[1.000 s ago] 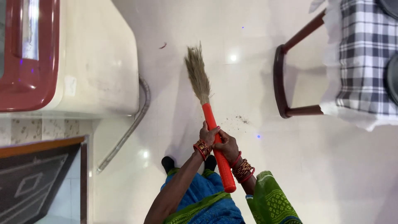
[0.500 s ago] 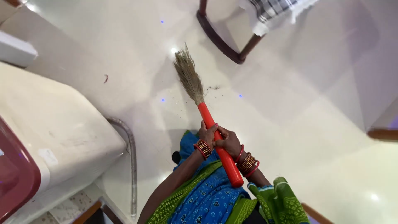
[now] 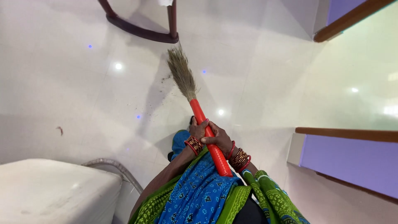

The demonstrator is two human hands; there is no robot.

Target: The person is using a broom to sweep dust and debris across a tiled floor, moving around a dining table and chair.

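Both hands — the left hand [image 3: 198,132] and the right hand [image 3: 219,139] — are closed around the red handle of the grass broom [image 3: 195,103], its bristles on the white tiled floor [image 3: 103,103] amid dark dust specks [image 3: 159,89] — mid-sweep, near the wooden chair base [image 3: 143,31].

A home: glossy white tiled floor [image 3: 265,62] (polished), wooden chair legs [image 3: 141,25].

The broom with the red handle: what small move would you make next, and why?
Probably a short sweep leftward: the broom is held in both hands, left hand above right hand, its bristles resting beside dark specks of dirt scattered on the white floor.
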